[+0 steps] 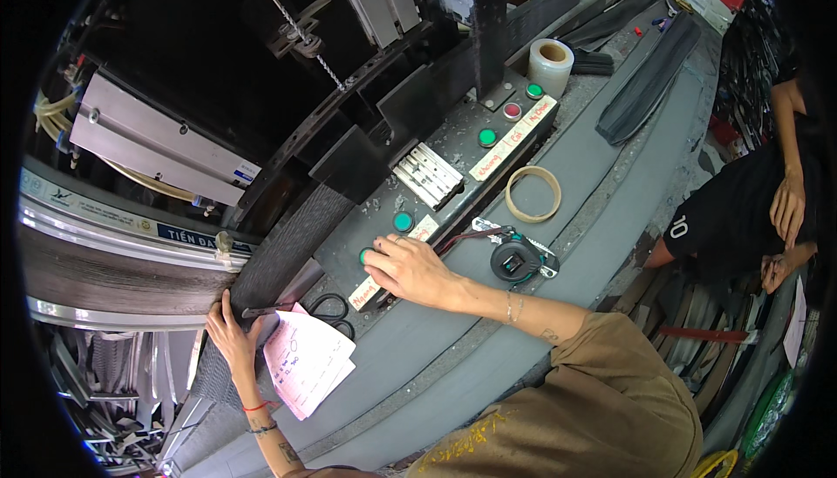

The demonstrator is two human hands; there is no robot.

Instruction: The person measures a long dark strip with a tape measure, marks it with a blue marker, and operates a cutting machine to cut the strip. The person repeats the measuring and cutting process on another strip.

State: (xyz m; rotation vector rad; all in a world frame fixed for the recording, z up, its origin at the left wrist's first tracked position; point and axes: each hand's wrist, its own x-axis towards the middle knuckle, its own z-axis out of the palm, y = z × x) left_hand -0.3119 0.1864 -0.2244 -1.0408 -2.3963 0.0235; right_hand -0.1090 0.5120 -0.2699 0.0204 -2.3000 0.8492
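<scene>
In the head view, the dark ribbed strips (283, 256) lie along the counter's left edge, running up beside the control panel (353, 232) toward the black plates (350, 166). The person's left hand (232, 337) rests on them, fingers fairly straight and thumb spread apart, not closed around anything visible. The right hand (408, 270) is loosely bent over the panel's near-left corner with a fingertip at the green button (364, 256); it seems to hold nothing, and whether the button is pressed I cannot tell. Pink papers (305, 365) and black-handled scissors (343, 326) lie just beside the strips, toward the counter's near-left corner, while a tape measure (514, 258) and a tan tape ring (534, 218) sit past the panel's near edge. The main risk, I judge, is a press that sets machinery moving with the left fingers so close: they could be pinched or dragged. A light, flat touch might also let the strips slip askew, and any shift could snag the papers or scissors.
</scene>
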